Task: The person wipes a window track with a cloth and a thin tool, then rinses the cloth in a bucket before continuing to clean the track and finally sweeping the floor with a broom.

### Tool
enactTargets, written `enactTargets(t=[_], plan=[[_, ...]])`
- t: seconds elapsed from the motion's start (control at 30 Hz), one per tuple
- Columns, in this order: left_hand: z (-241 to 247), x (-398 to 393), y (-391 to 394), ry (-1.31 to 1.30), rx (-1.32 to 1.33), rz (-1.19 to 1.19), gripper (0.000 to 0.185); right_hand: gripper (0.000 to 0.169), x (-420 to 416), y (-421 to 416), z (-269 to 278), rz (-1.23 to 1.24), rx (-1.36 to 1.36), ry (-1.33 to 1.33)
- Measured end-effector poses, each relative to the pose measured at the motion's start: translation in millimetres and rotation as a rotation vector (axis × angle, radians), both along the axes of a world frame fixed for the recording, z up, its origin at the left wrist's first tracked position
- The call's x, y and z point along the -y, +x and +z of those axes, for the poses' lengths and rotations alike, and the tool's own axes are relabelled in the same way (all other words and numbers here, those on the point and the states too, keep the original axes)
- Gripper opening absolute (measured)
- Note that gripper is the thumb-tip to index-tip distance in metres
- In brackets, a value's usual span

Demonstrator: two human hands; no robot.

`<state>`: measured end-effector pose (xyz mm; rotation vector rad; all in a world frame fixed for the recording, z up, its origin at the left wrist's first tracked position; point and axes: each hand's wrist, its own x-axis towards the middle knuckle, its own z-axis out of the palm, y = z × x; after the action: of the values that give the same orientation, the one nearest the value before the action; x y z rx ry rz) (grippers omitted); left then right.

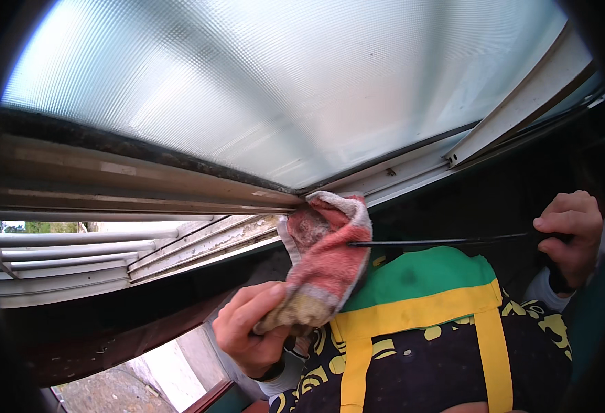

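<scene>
My left hand (252, 326) pinches the lower end of a dirty terry cloth (328, 266), red with pale edges and a yellowish part. The cloth's upper end lies against the bottom corner of the window frame (276, 199). In my right hand (573, 232) is a long, thin black tool (436, 241), possibly a screwdriver; its grip is mostly hidden by the fingers. The shaft's far end meets the cloth's red part, and I cannot tell whether it pokes into the fabric. Textured glass (292, 93) rises above the cloth.
Metal bars (85, 239) stand outside the gap at left, over a sill track with peeling paint (204, 242). A pale metal strip (524, 98) slants along the right. I wear a green apron with yellow straps (421, 304). A dark red ledge (142, 333) runs lower left.
</scene>
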<state>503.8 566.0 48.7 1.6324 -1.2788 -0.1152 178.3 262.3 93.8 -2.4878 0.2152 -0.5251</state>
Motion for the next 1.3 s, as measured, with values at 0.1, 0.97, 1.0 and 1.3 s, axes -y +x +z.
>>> enactTargets(t=[0.1, 0.97, 1.0, 1.3], plan=[[-2.2, -4.1, -6.9, -0.057, 0.0, 0.366, 0.048, 0.034, -5.0, 1.2, 3.7, -0.134, 0.003, -0.088], [5.8, -37.0, -18.1, -0.49, 0.173, 0.998, 0.058, 0.035, -7.4, 27.9, -26.2, -0.199, -0.007, -0.108], [3.1, -42.0, -18.5, -0.464, 0.181, 0.991, 0.058, 0.036, -6.2, 26.9, -23.8, -0.209, -0.03, -0.146], [-16.3, -25.3, -31.4, -0.366, 0.3, 1.011, 0.058, 0.037, 0.0, 50.5, -11.4, -0.069, -0.126, -0.21]])
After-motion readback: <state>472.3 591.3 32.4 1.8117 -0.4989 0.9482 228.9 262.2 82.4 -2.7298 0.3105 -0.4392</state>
